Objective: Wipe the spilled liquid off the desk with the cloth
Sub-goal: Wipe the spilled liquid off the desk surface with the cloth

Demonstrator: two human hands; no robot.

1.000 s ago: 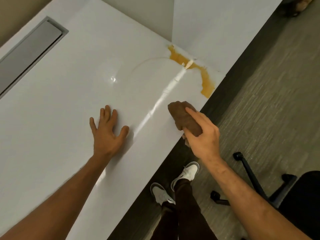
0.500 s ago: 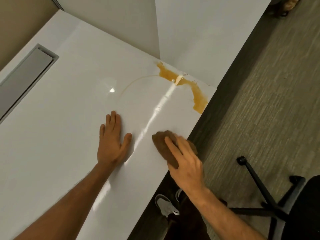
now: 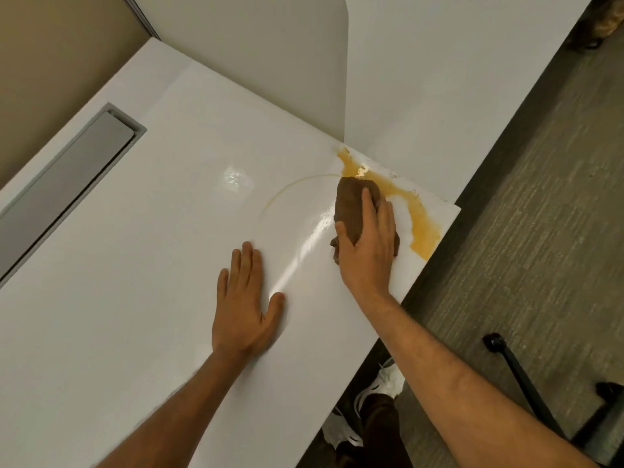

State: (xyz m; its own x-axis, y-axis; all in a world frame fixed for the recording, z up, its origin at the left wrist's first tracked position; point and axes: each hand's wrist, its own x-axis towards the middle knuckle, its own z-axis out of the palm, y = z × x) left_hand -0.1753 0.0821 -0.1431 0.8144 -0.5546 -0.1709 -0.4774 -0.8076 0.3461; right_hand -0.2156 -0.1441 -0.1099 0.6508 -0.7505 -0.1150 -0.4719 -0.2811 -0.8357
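An orange-yellow spill (image 3: 422, 228) runs along the far right corner of the white desk (image 3: 135, 265), from the partition corner down to the desk's edge. A thin curved trace of the liquid (image 3: 287, 190) arcs to the left of it. A bunched brown cloth (image 3: 349, 204) lies on the desk with its far end touching the spill. My right hand (image 3: 369, 251) presses flat on the cloth, fingers stretched over it and thumb along its left side. My left hand (image 3: 243, 309) rests palm down on the desk, fingers straight, to the left of the cloth.
A grey cable slot (image 3: 67, 170) is set into the desk at the left. White partition panels (image 3: 405, 79) stand behind the spill. The desk edge runs diagonally at the right, with carpet, a black chair base (image 3: 520, 376) and my white shoes (image 3: 381, 383) below.
My right hand has pushed the cloth from near the desk's front edge forward to the spill, and the cloth now touches the liquid. My left hand stays flat on the desk.
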